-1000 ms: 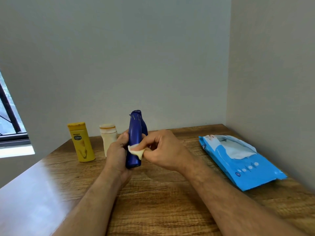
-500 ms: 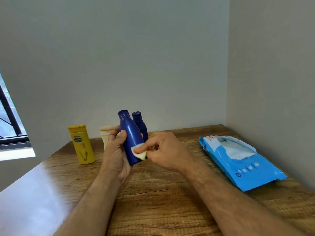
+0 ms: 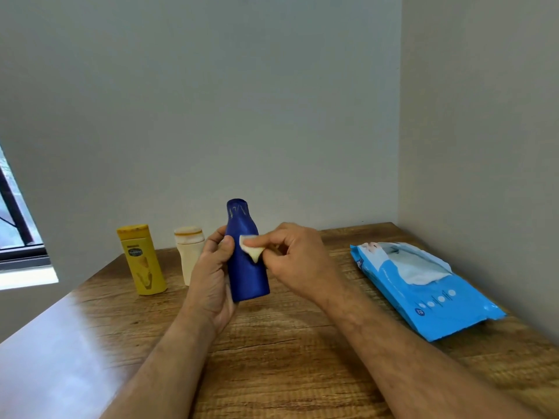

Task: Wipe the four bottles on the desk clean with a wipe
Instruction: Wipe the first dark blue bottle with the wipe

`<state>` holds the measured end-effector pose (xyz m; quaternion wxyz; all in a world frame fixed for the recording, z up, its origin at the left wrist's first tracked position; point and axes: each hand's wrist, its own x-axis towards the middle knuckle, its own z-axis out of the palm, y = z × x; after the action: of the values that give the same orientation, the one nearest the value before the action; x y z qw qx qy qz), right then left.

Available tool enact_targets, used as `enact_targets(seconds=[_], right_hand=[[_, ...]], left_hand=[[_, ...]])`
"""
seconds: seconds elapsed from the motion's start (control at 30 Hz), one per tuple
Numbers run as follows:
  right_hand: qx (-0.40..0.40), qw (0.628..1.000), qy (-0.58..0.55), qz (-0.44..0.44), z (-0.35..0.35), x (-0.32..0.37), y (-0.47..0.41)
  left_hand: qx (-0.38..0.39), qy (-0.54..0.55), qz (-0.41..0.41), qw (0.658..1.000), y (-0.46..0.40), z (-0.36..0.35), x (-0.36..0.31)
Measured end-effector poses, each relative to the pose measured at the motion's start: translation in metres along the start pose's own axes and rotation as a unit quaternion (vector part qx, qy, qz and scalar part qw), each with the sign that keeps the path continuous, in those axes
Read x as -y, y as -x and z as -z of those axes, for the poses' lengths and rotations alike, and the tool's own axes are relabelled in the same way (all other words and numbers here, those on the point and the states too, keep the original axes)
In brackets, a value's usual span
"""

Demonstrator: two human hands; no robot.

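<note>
Compared with half a second ago, the held dark blue bottle [image 3: 246,261] has been turned from a left-leaning tilt to nearly upright, and it now covers the second blue bottle that showed just behind it; the wipe has shifted up from the lower body toward the shoulder.

Head view: the left hand [image 3: 213,279] grips the dark blue bottle from its left side, thumb curled onto the front face, base raised off the desk [image 3: 287,358]. This hold probably frees the front and right faces for wiping. The right hand [image 3: 295,261] pinches a small folded wipe [image 3: 251,247] between thumb and fingertips and presses it against the bottle just below the neck. The wipe is bunched small, presumably to concentrate pressure on one patch.

Two further bottles stand upright at the back left of the desk, near the wall: a yellow bottle [image 3: 141,261] and, just beside it, a cream bottle [image 3: 189,252], partly hidden by the left hand. The fourth bottle is not visible in this view.

A blue wipes pack [image 3: 423,297] lies flat at the right, well apart from the bottles, with its flap open and a white sheet exposed, likely kept within reach of the right hand for a fresh wipe
</note>
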<state>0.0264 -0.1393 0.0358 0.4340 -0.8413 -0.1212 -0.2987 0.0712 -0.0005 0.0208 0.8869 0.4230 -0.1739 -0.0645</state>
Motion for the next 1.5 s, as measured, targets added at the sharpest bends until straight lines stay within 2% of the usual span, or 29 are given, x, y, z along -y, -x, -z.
enact_targets(seconds=[0.1, 0.17, 0.3, 0.4, 0.47, 0.53, 0.63, 0.73, 0.8, 0.97, 1.03, 1.13, 1.27, 1.33, 1.5], right_hand=[[0.121, 0.993, 0.005, -0.002, -0.003, 0.001, 0.002], [0.143, 0.990, 0.019, 0.004, -0.006, 0.000, 0.003], [0.055, 0.998, 0.037, 0.018, -0.003, 0.005, 0.004], [-0.034, 0.999, -0.007, 0.009, 0.000, 0.004, 0.002], [-0.059, 0.998, -0.011, 0.003, 0.001, 0.004, 0.001], [-0.037, 0.999, -0.023, -0.002, 0.002, 0.004, 0.001], [0.068, 0.995, -0.073, -0.013, 0.002, 0.008, 0.004], [0.117, 0.993, -0.022, 0.005, -0.002, 0.007, 0.004], [0.105, 0.994, -0.019, 0.002, -0.003, 0.006, 0.004], [-0.027, 0.999, -0.041, -0.004, 0.000, 0.005, 0.001], [-0.056, 0.996, -0.066, -0.018, 0.000, 0.004, -0.001], [-0.050, 0.994, -0.093, -0.020, 0.000, 0.004, 0.001], [0.065, 0.992, -0.104, -0.003, -0.001, 0.008, 0.008], [0.094, 0.989, -0.113, 0.001, -0.003, 0.009, 0.009], [-0.003, 0.998, -0.063, 0.000, 0.002, 0.008, 0.006]], left_hand=[[-0.038, 0.015, -0.025, 0.999, -0.002, 0.003, -0.005], [-0.053, 0.007, -0.027, 0.998, -0.004, 0.007, -0.004], [-0.042, -0.056, -0.006, 0.998, -0.004, 0.007, 0.000], [-0.018, -0.111, 0.010, 0.994, 0.000, 0.005, 0.003], [-0.009, -0.133, 0.018, 0.991, 0.000, 0.005, 0.005], [-0.014, -0.137, 0.019, 0.990, 0.001, 0.005, 0.005], [-0.036, -0.099, 0.022, 0.994, 0.000, 0.005, 0.000], [-0.050, -0.087, 0.023, 0.995, -0.001, 0.006, -0.001], [-0.043, -0.105, 0.016, 0.993, 0.000, 0.004, 0.000], [-0.027, -0.166, 0.012, 0.986, 0.006, 0.001, 0.002], [-0.019, -0.173, 0.029, 0.984, 0.008, -0.001, 0.001], [-0.013, -0.147, 0.059, 0.987, 0.010, -0.001, 0.000], [0.007, -0.071, 0.099, 0.992, 0.009, 0.003, -0.001], [0.017, -0.043, 0.113, 0.992, 0.008, 0.006, -0.003], [0.044, -0.006, 0.087, 0.995, 0.007, 0.005, -0.003]])
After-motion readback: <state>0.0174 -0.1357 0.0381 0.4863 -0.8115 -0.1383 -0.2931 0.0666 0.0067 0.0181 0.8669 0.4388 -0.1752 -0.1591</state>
